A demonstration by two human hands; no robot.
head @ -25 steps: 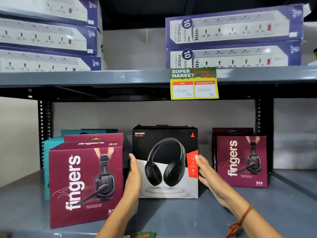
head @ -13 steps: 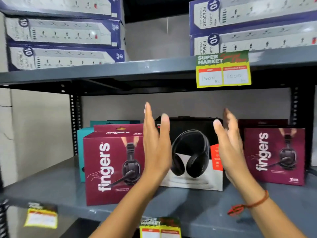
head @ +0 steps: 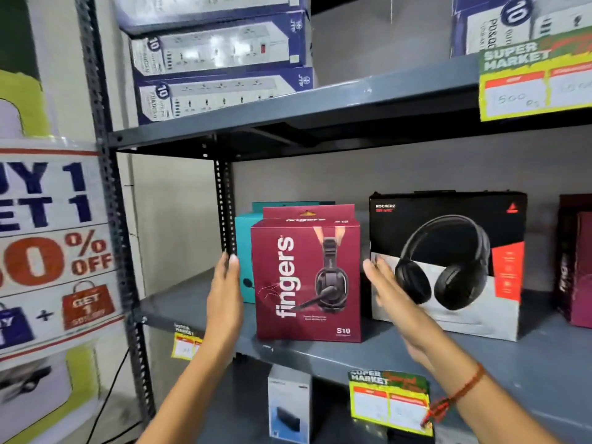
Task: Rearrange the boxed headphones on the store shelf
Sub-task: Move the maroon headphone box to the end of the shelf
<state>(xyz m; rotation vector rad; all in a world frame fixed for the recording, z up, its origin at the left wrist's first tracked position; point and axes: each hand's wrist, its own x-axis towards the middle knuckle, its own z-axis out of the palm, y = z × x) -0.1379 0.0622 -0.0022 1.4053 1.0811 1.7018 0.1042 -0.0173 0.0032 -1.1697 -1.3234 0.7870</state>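
A maroon "fingers" headphone box [head: 306,277] stands upright near the front of the grey shelf [head: 352,357]. My left hand [head: 226,290] is flat beside its left side and my right hand [head: 389,299] is flat beside its right side; both are open, and contact with the box is not clear. Behind it are teal boxes [head: 245,251]. A black-and-white Rockerz headphone box [head: 448,264] stands to the right, partly behind my right hand. Another maroon box [head: 576,264] is cut off at the right edge.
Blue power-strip boxes [head: 217,59] are stacked on the upper shelf [head: 320,110]. Yellow price tags [head: 389,402] hang from the shelf edges. A perforated black upright [head: 224,206] stands left of the boxes. A sale poster [head: 51,245] fills the left side. A small white box [head: 288,405] sits below.
My hands, raised in front of the black Rockerz box before, have moved left and down to either side of the left maroon box. The view has shifted left.
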